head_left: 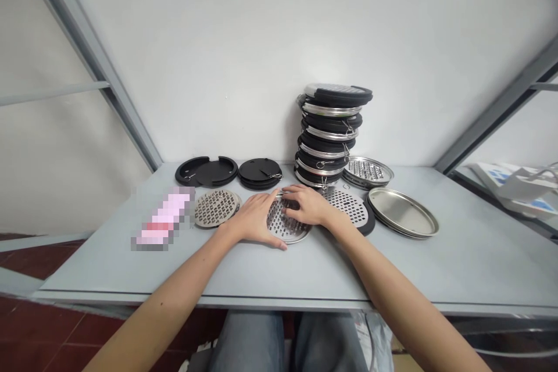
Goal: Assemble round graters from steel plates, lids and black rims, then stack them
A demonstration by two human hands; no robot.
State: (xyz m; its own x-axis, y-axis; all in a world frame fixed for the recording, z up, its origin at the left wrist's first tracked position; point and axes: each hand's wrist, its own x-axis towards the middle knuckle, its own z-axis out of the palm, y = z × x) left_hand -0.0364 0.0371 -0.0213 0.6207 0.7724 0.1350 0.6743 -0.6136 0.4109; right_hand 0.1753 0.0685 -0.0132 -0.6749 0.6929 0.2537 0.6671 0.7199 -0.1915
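A round metal grater plate (288, 226) with rows of raised holes lies on the table in front of me. Around its left rim curves my left hand (257, 216), thumb at the near edge and fingers at the far edge. My right hand (307, 204) bends over the plate's upper right part, fingertips down on it. What lies under the fingers is hidden. Just right of it sits another perforated plate (346, 206) in a black holder (370, 224). Left of my left hand is a small stack of round grater discs (215, 208).
Behind my right hand rises a tall stack of black and metal rounds (329, 139) with wire clips. Plain metal discs (403, 211) and more graters (369, 171) lie to the right. Black round parts (260, 171) and a black holder (207, 171) stand back left, near a blurred pink item (163, 218).
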